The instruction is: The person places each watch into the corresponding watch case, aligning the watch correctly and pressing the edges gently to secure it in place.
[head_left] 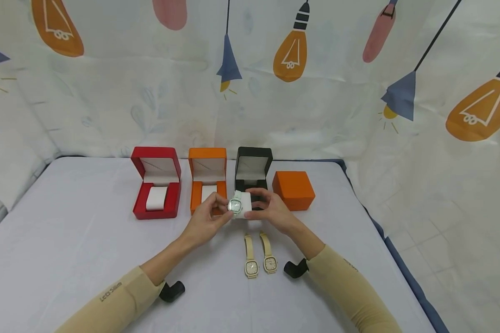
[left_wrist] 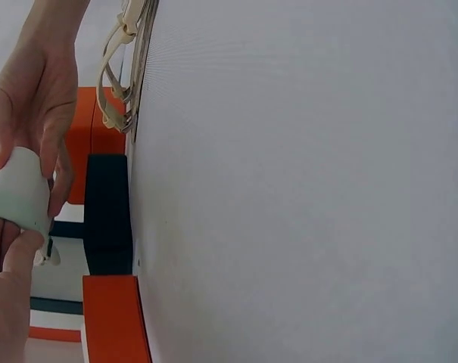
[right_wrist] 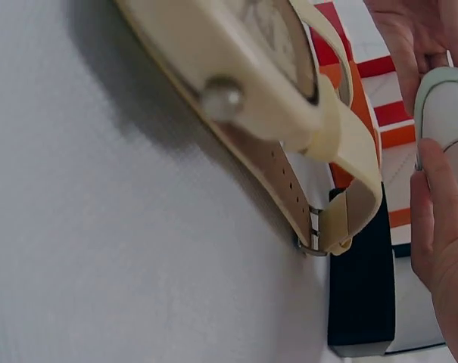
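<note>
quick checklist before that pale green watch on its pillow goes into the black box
1. Left hand grips the pale green watch: ok.
2. Right hand holds the white pillow from the other side: ok.
3. Black box lid up, box open: ok.
4. Black box free of another pillow: cannot tell, the hands hide its base.
5. Strap closed snugly round the pillow: cannot tell.
6. Two cream watches lying on the table nearer the person, away from the box: ok.
</note>
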